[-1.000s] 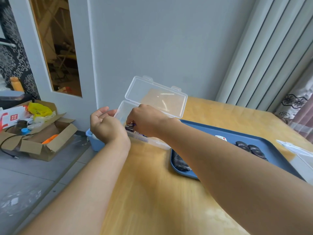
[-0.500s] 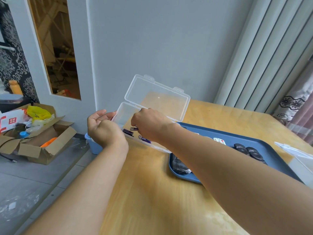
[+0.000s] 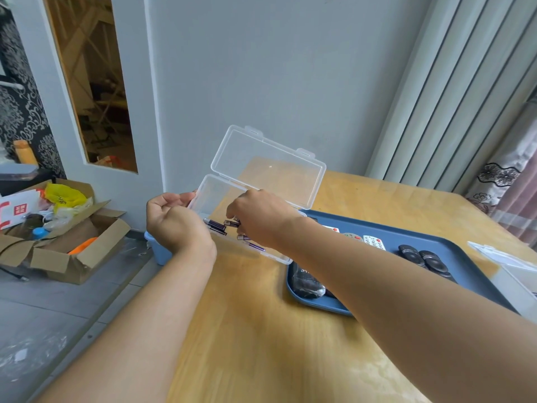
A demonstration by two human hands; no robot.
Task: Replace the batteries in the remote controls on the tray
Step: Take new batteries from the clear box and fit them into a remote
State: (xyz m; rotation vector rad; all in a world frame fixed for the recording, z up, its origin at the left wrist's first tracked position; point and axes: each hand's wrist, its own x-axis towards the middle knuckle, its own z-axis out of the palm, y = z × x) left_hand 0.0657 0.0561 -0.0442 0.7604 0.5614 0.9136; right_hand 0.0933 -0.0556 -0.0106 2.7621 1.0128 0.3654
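left hand (image 3: 174, 225) grips the near end wall of the clear plastic hinged box (image 3: 255, 181), steadying it. right hand (image 3: 258, 218) dips inside, fingers curled, seemingly pinching a purple battery (image 3: 231, 223). loose batteries lie slantwise, nearer the right. white and black remote controls (image 3: 374, 242) wait rightward on the blue tray (image 3: 465, 257). labels unreadable.

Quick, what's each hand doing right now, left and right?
Left hand: grips the left end of the clear plastic box, steadying it.
Right hand: fingers curled down into the box, pinching a battery.
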